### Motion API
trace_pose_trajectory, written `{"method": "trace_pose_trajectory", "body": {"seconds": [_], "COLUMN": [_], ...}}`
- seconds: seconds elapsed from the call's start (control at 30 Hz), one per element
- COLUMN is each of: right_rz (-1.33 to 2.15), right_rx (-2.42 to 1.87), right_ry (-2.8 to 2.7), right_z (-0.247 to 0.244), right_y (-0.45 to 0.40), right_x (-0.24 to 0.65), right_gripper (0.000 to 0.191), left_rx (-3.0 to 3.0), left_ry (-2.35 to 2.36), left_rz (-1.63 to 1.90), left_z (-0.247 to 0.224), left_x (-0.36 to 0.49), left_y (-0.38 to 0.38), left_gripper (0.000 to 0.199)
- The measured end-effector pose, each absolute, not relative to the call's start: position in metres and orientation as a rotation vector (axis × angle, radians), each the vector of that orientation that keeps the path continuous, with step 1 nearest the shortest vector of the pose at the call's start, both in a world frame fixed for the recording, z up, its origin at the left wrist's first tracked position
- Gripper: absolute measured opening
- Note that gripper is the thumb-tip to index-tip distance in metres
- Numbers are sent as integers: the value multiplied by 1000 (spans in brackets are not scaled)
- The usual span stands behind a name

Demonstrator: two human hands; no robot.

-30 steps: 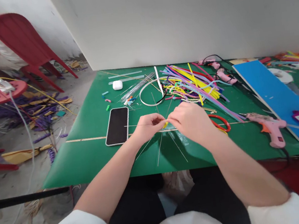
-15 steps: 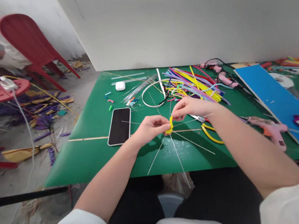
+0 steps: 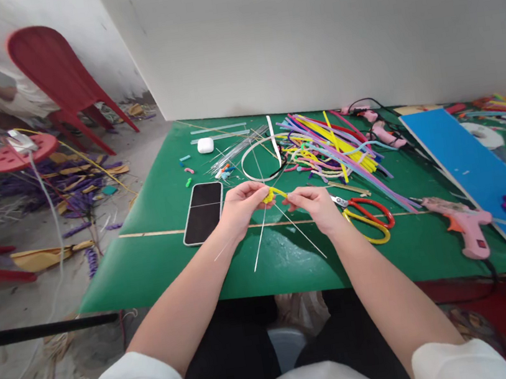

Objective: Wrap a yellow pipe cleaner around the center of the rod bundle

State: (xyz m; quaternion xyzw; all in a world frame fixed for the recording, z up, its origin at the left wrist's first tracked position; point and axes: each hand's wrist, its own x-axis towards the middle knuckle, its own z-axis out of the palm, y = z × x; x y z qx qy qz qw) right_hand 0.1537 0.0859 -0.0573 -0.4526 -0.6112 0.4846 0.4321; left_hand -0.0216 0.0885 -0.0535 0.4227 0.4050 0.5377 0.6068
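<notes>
My left hand [image 3: 242,206] pinches the small yellow wound centre of a set of thin pale sticks [image 3: 260,238] that spread outward like spokes. From that centre a yellow pipe cleaner [image 3: 278,191] runs to the right, its far end pinched in the fingers of my right hand [image 3: 312,204]. Both hands hold the work above the green table, and my fingers partly hide the centre. Scissors with red and yellow handles [image 3: 381,212] lie just right of my right hand. A phone [image 3: 203,214] lies beside my left hand.
Behind the hands are a pile of coloured pipe cleaners [image 3: 335,140], a white band [image 3: 245,168] and a white case [image 3: 205,145]. A pink glue gun [image 3: 467,222] and a blue board [image 3: 460,160] lie at right. A person sits by a red chair [image 3: 45,71] at far left.
The spoked piece has turned and moved slightly up and left. My right hand has swung lower, drawing the yellow pipe cleaner from upright to sideways. More of the scissors shows.
</notes>
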Motion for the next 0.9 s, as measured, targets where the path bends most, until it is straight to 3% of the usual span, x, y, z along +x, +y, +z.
{"method": "trace_pose_trajectory", "body": {"seconds": [0.17,0.27,0.57,0.9], "right_rz": [765,637,815,1048], "right_rx": [-1113,-1071,-1128,-1188], "right_ry": [-1887,-1946,-1666,-1405], "right_z": [-52,-50,-49,-54], "right_y": [81,78,70,75], "right_x": [153,151,138,137], "right_gripper": [22,33,21,23], "left_rx": [978,1011,1132,1198], "left_ry": [931,898,989,967], "left_rz": [1183,1159,1215,1135], "left_z": [-54,-57,-54,-53], "left_x": [-22,-20,-13,-15], "left_y": [89,88,84,83], "left_gripper": [23,22,22,28]}}
